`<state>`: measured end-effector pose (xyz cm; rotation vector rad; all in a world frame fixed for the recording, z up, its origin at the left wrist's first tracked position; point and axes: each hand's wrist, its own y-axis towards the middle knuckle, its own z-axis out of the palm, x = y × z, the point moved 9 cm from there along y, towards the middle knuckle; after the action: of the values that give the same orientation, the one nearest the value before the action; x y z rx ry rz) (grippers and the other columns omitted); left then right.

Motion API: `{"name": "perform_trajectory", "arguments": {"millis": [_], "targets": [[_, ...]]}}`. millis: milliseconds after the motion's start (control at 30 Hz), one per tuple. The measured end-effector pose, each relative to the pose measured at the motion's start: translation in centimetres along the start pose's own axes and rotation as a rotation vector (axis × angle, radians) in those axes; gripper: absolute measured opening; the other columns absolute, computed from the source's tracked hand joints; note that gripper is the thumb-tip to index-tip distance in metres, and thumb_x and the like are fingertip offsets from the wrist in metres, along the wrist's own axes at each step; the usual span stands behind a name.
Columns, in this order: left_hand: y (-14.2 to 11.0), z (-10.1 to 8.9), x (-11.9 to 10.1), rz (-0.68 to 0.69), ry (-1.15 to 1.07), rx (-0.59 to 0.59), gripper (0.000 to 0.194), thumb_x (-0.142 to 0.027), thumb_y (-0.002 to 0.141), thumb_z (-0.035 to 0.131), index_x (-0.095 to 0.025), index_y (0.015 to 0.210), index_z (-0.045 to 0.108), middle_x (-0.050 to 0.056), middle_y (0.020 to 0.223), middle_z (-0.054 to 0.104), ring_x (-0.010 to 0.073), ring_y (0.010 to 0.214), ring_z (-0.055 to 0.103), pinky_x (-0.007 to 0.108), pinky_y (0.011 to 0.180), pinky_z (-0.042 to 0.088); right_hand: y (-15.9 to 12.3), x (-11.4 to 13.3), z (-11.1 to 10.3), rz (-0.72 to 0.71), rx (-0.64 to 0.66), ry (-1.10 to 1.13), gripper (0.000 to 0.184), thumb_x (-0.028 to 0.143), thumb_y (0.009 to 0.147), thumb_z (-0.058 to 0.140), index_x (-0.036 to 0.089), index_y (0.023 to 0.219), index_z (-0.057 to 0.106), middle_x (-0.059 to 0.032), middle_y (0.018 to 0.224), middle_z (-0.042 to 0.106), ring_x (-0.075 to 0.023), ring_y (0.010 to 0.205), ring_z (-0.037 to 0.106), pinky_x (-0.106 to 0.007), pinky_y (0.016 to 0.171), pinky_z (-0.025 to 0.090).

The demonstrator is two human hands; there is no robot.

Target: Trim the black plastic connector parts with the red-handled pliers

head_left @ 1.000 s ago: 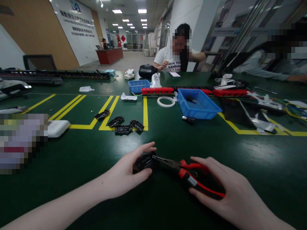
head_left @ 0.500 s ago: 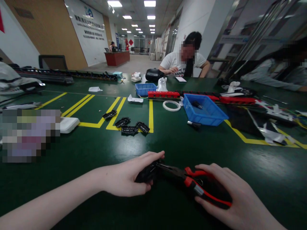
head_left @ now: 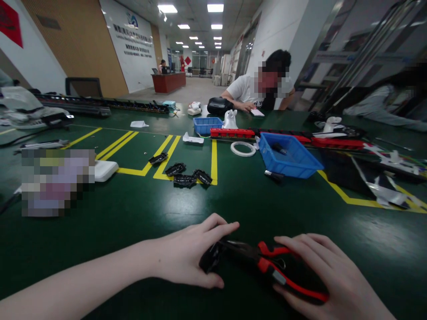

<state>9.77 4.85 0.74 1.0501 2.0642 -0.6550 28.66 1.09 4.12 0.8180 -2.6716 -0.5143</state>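
Head view: toward the desk's [head_left: 150,222] near edge, the left hand [head_left: 187,253] gripped the black part [head_left: 210,258], which needed steadying while the right hand [head_left: 336,275], clamped on the pliers [head_left: 263,265], applied light force.

my left hand [head_left: 195,253] points toward two o'clock, fingers bent; my right hand [head_left: 322,271] curls toward ten o'clock.

You work in an office space fitted for bench assembly, with a red reception desk [head_left: 168,82], a lettered white wall [head_left: 131,49] and a yellow-taped green worktable [head_left: 143,200].
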Motion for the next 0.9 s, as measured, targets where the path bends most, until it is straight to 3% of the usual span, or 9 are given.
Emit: {"name": "perform_trajectory", "arguments": {"millis": [233,367,467,700,900], "targets": [[0.2,-0.7,-0.4,0.108,0.307,-0.184,0.098,-0.054,0.077,0.075,-0.02,0.154,0.025,0.015,0.14,0.05,0.0329,0.12,0.054,0.046,0.1,0.045,0.1,-0.3,-0.2,0.012,-0.033,-0.001,0.044,0.043,0.082,0.064,0.027,0.122,0.056,-0.0061,0.101,0.069,-0.0249,0.092,0.063,-0.041,0.08,0.05],[0.2,-0.7,-0.7,0.107,0.403,-0.212,0.082,-0.06,0.079,0.07,-0.016,0.143,0.042,0.015,0.132,0.056,0.0313,0.113,0.057,0.044,0.094,0.048,0.2,-0.2,0.1,-0.05,0.003,-0.033,0.054,0.042,0.075,0.07,0.027,0.124,0.055,-0.0057,0.101,0.071,-0.0251,0.091,0.064,-0.04,0.078,0.052],[0.2,-0.9,-1.1,0.099,0.416,-0.21,0.07,-0.059,0.077,0.072,-0.016,0.129,0.052,0.012,0.124,0.059,0.0288,0.107,0.058,0.042,0.091,0.05,0.2,-0.7,0.0,0.01,-0.024,-0.026,0.05,0.043,0.078,0.067,0.027,0.124,0.056,-0.006,0.102,0.071,-0.0253,0.092,0.064,-0.041,0.08,0.051],[0.3,-1.3,-0.9,0.111,0.365,-0.202,0.069,-0.057,0.075,0.075,-0.017,0.126,0.053,0.01,0.12,0.06,0.028,0.105,0.059,0.041,0.09,0.049,0.1,-0.5,0.4,0.064,0.001,0.022,0.05,0.043,0.076,0.067,0.026,0.122,0.057,-0.0064,0.101,0.071,-0.0245,0.089,0.066,-0.038,0.074,0.053],[0.4,-1.1,-0.6,0.143,0.28,-0.134,0.079,-0.054,0.076,0.075,-0.02,0.141,0.043,0.012,0.132,0.056,0.0306,0.115,0.056,0.043,0.096,0.045,0.1,-0.5,0.0,0.112,-0.009,0.067,0.045,0.042,0.077,0.065,0.026,0.119,0.059,-0.0069,0.099,0.071,-0.024,0.084,0.067,-0.039,0.072,0.054]]}}
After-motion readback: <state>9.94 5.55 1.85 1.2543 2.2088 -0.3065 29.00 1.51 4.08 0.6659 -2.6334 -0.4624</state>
